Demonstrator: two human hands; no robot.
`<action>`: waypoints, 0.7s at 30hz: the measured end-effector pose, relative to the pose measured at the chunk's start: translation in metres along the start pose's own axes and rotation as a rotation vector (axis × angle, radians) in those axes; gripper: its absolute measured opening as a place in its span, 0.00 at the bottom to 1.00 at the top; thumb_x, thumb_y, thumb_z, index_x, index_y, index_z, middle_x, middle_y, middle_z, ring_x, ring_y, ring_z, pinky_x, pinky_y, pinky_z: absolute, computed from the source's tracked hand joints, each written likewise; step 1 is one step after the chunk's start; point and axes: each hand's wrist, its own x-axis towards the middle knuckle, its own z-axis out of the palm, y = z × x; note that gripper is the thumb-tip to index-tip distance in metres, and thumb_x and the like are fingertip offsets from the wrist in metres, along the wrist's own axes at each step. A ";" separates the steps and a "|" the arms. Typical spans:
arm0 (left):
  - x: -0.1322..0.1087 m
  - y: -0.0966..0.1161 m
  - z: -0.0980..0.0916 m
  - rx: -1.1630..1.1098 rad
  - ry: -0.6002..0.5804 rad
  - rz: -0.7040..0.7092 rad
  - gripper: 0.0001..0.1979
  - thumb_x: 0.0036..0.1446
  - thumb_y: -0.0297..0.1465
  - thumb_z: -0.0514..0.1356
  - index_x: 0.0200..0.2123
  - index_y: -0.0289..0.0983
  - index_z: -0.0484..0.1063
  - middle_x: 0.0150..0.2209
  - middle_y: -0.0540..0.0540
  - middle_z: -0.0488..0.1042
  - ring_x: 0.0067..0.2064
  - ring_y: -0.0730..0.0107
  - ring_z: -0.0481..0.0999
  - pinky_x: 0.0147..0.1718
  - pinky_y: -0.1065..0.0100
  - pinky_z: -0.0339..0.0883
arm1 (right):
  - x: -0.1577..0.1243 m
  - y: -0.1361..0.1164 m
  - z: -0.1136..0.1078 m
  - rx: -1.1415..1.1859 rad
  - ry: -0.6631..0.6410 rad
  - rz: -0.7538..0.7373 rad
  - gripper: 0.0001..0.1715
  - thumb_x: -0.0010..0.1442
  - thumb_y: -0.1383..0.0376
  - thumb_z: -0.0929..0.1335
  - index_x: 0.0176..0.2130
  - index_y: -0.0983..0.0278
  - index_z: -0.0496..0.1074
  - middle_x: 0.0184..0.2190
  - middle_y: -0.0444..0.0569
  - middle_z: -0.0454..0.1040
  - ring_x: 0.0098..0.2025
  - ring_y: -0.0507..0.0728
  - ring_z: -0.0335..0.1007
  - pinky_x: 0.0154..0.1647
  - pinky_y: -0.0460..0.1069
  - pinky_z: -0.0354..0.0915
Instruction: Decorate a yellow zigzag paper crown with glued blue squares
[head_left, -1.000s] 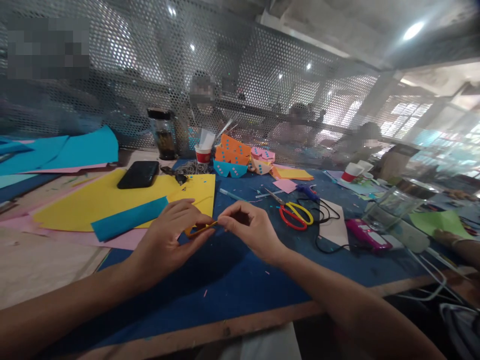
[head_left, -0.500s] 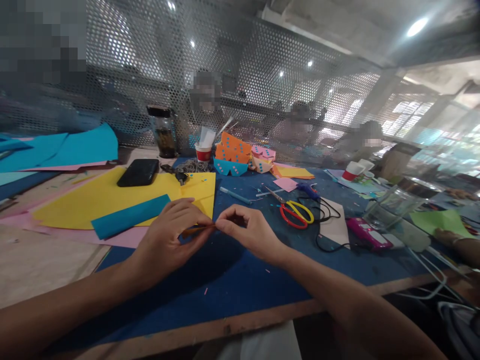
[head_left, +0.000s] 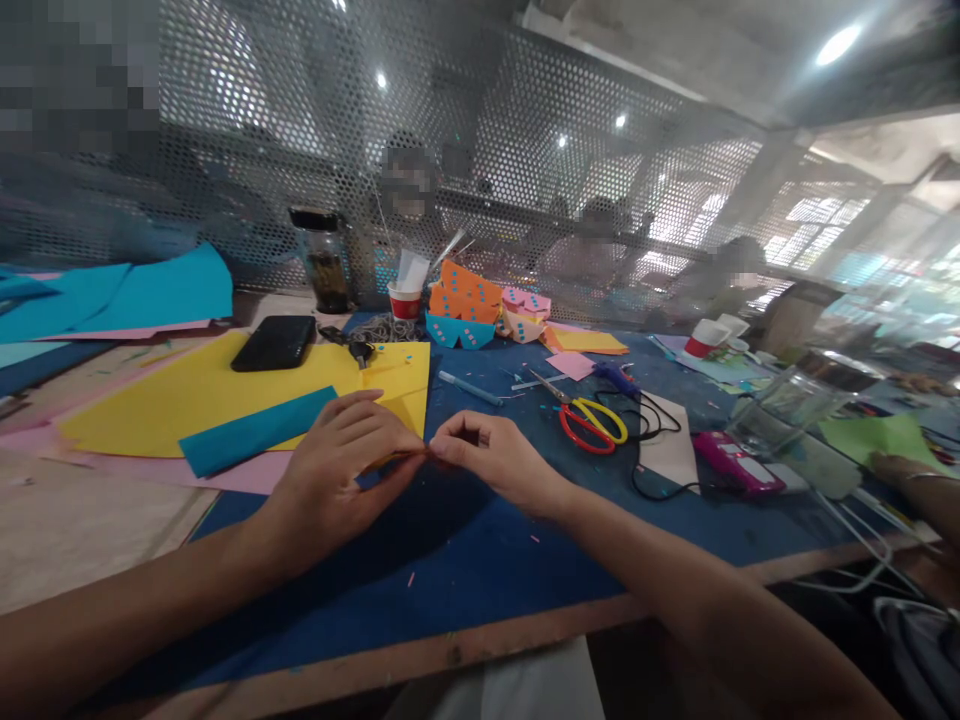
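In the head view my left hand (head_left: pixel 341 455) is closed on a small folded piece of orange paper (head_left: pixel 384 461), mostly hidden behind its fingers. My right hand (head_left: pixel 504 462) meets it fingertip to fingertip, its thumb and forefinger pinched at the paper's right end. Both hands hover over the blue table mat (head_left: pixel 465 570). Just behind my left hand lies a blue paper strip (head_left: pixel 259 432), resting on yellow paper (head_left: pixel 172 395). Scissors (head_left: pixel 589 422) with red and yellow handles lie open beyond my right hand.
At the back stand a tea bottle (head_left: pixel 328 265), a red-and-white paper cup (head_left: pixel 406 302) and decorated orange paper pieces (head_left: pixel 465 292). A black phone (head_left: pixel 274 343) lies on the yellow paper. On the right are a corded glue gun (head_left: pixel 616 378), a magenta device (head_left: pixel 739 463) and another person's hand (head_left: pixel 896 466).
Both hands keep their pinch on the orange paper, and less of it shows below my left fingers. My right fingertips have shifted very slightly. The view has moved a little.
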 end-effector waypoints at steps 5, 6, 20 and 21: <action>-0.001 -0.002 0.002 -0.001 0.029 0.018 0.04 0.68 0.29 0.62 0.38 0.42 0.76 0.34 0.52 0.82 0.39 0.64 0.80 0.61 0.50 0.64 | 0.000 0.001 0.001 0.104 0.003 0.044 0.24 0.55 0.48 0.80 0.36 0.63 0.76 0.31 0.42 0.75 0.35 0.52 0.71 0.40 0.48 0.66; -0.001 -0.001 0.003 -0.011 0.028 0.008 0.03 0.68 0.29 0.63 0.39 0.42 0.76 0.34 0.52 0.82 0.39 0.64 0.80 0.61 0.50 0.65 | 0.000 0.001 0.001 0.112 0.005 0.049 0.24 0.54 0.47 0.80 0.36 0.63 0.76 0.31 0.42 0.75 0.35 0.52 0.71 0.40 0.48 0.66; -0.001 0.000 0.002 -0.066 0.005 -0.015 0.04 0.68 0.28 0.63 0.37 0.41 0.76 0.34 0.51 0.80 0.39 0.63 0.78 0.59 0.48 0.64 | 0.000 0.001 0.002 0.170 -0.022 0.125 0.27 0.51 0.46 0.81 0.35 0.64 0.75 0.30 0.42 0.75 0.33 0.52 0.71 0.38 0.48 0.65; -0.002 0.000 0.001 -0.052 0.006 -0.007 0.05 0.67 0.28 0.63 0.37 0.41 0.76 0.34 0.51 0.80 0.39 0.63 0.78 0.59 0.48 0.64 | 0.000 0.001 0.002 0.190 -0.029 0.144 0.28 0.50 0.46 0.82 0.35 0.64 0.75 0.30 0.42 0.75 0.33 0.52 0.71 0.38 0.47 0.65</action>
